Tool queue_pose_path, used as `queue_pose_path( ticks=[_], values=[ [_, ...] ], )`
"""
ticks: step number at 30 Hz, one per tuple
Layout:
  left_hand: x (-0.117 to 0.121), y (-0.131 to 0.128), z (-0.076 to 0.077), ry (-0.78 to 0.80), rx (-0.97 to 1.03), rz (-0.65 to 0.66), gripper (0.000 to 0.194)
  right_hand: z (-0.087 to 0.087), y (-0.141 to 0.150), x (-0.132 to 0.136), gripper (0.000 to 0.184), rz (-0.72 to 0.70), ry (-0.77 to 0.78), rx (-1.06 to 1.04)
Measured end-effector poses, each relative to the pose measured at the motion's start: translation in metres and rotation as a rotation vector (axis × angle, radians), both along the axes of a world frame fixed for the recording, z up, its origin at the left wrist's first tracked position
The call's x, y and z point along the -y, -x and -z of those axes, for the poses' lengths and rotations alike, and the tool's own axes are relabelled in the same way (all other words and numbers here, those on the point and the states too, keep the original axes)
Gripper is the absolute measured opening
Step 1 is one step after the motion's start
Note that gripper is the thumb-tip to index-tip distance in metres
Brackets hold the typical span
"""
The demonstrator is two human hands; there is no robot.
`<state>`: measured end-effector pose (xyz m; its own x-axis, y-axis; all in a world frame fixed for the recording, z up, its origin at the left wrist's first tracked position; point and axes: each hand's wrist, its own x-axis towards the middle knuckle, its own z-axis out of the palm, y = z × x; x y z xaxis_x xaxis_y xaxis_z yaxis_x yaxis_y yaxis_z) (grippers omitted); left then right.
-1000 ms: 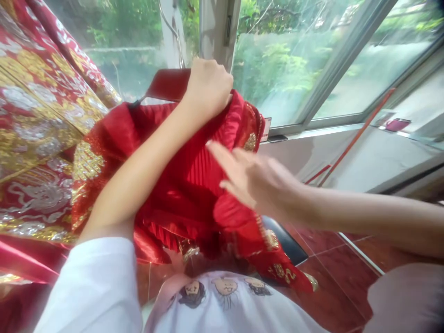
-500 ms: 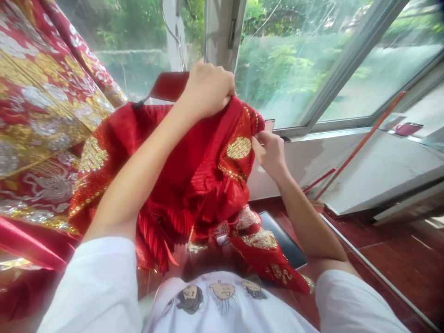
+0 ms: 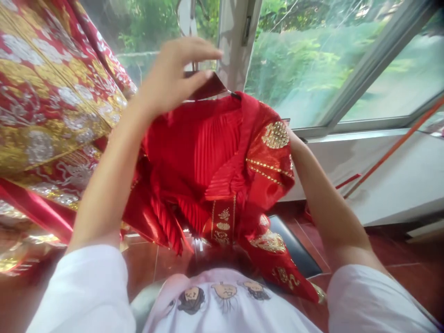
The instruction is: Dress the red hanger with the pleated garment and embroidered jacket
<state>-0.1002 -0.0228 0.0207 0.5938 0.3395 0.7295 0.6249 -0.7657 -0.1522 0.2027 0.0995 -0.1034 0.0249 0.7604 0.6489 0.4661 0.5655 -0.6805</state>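
Observation:
A red embroidered jacket (image 3: pixel 267 125), with gold medallions, beaded trim and a pleated inside, hangs on a dark red clothes hanger (image 3: pixel 211 87). My left hand (image 3: pixel 173 69) is raised in front of the hanger's left part, its fingers spread and thumb apart. It is slightly blurred. My right hand (image 3: pixel 294 141) is behind the jacket's right shoulder. Only its wrist edge shows, and its fingers are hidden by the cloth.
A red, gold and silver embroidered garment (image 3: pixel 58 92) hangs at the left. Sliding windows (image 3: pixel 329 74) stand ahead. An orange pole (image 3: pixel 391 148) leans at the right. A dark flat seat-like panel (image 3: pixel 294 245) is low behind a hanging red embroidered piece (image 3: pixel 277 263).
My left hand has let go of the jacket's collar area and moved left, opening. My right hand has moved behind the shoulder. The jacket now sits spread over the hanger's right end.

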Motion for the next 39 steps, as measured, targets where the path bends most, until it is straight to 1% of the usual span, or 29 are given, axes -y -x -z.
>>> queue_pose_path(
  ticks=[1, 2, 3, 4, 5, 6, 8, 9, 10, 11, 12, 13, 14, 15, 17, 19, 21, 23, 25, 28, 31, 34, 37, 39],
  values=[
    [0.009, 0.021, 0.004, -0.012, 0.049, -0.130, 0.037, 0.004, 0.000, 0.005, 0.037, -0.005, 0.020, -0.016],
    [0.017, 0.042, 0.010, 0.013, 0.083, -0.273, 0.039, 0.004, -0.001, 0.012, 0.032, -0.010, 0.028, -0.042],
    [0.023, 0.063, 0.017, 0.082, 0.112, -0.390, 0.043, 0.001, -0.003, 0.020, 0.025, -0.023, 0.011, -0.067],
    [0.028, 0.082, 0.025, 0.167, 0.131, -0.469, 0.045, -0.006, -0.005, 0.029, 0.017, -0.051, -0.035, -0.071],
    [0.031, 0.097, 0.034, 0.238, 0.120, -0.506, 0.049, -0.015, -0.005, 0.038, 0.014, -0.097, -0.094, -0.044],
    [0.031, 0.109, 0.042, 0.274, 0.090, -0.503, 0.057, -0.025, -0.003, 0.046, 0.023, -0.153, -0.155, 0.020],
    [0.025, 0.121, 0.056, 0.262, 0.042, -0.482, 0.072, -0.043, 0.006, 0.059, 0.045, -0.243, -0.236, 0.240],
    [0.020, 0.121, 0.062, 0.227, 0.042, -0.493, 0.076, -0.049, 0.014, 0.062, 0.050, -0.260, -0.258, 0.352],
    [0.014, 0.120, 0.066, 0.191, 0.060, -0.527, 0.076, -0.053, 0.021, 0.064, 0.050, -0.258, -0.280, 0.436],
    [0.008, 0.117, 0.068, 0.163, 0.088, -0.574, 0.074, -0.055, 0.028, 0.065, 0.044, -0.249, -0.304, 0.482],
    [0.002, 0.115, 0.069, 0.146, 0.110, -0.612, 0.071, -0.055, 0.034, 0.065, 0.034, -0.240, -0.324, 0.498],
    [-0.004, 0.114, 0.069, 0.145, 0.116, -0.623, 0.068, -0.054, 0.038, 0.065, 0.025, -0.231, -0.336, 0.491],
    [-0.009, 0.115, 0.067, 0.157, 0.110, -0.607, 0.067, -0.053, 0.041, 0.065, 0.019, -0.218, -0.329, 0.471],
    [-0.013, 0.117, 0.065, 0.182, 0.099, -0.572, 0.068, -0.052, 0.043, 0.065, 0.021, -0.200, -0.303, 0.451],
    [-0.021, 0.126, 0.058, 0.264, 0.077, -0.484, 0.072, -0.053, 0.043, 0.065, 0.033, -0.160, -0.196, 0.416],
    [-0.028, 0.136, 0.051, 0.358, 0.079, -0.395, 0.072, -0.055, 0.042, 0.063, 0.045, -0.141, -0.069, 0.378],
    [-0.032, 0.141, 0.044, 0.427, 0.082, -0.302, 0.067, -0.057, 0.041, 0.059, 0.050, -0.158, 0.023, 0.337],
    [-0.033, 0.141, 0.040, 0.443, 0.087, -0.263, 0.063, -0.057, 0.042, 0.055, 0.051, -0.197, 0.074, 0.298],
    [-0.029, 0.138, 0.037, 0.426, 0.066, -0.299, 0.061, -0.055, 0.045, 0.053, 0.051, -0.225, 0.092, 0.262],
    [-0.020, 0.131, 0.033, 0.443, 0.029, -0.394, 0.063, -0.050, 0.050, 0.054, 0.050, -0.232, 0.080, 0.219],
    [-0.015, 0.130, 0.033, 0.456, 0.057, -0.381, 0.060, -0.046, 0.054, 0.060, 0.050, -0.213, 0.072, 0.191],
    [-0.016, 0.132, 0.036, 0.426, 0.097, -0.355, 0.060, -0.044, 0.058, 0.064, 0.050, -0.185, 0.081, 0.166],
    [-0.023, 0.134, 0.038, 0.382, 0.109, -0.368, 0.067, -0.045, 0.060, 0.062, 0.053, -0.156, 0.080, 0.156],
    [-0.024, 0.135, 0.039, 0.320, 0.081, -0.371, 0.073, -0.047, 0.058, 0.060, 0.058, -0.114, 0.047, 0.188]
  ],
)
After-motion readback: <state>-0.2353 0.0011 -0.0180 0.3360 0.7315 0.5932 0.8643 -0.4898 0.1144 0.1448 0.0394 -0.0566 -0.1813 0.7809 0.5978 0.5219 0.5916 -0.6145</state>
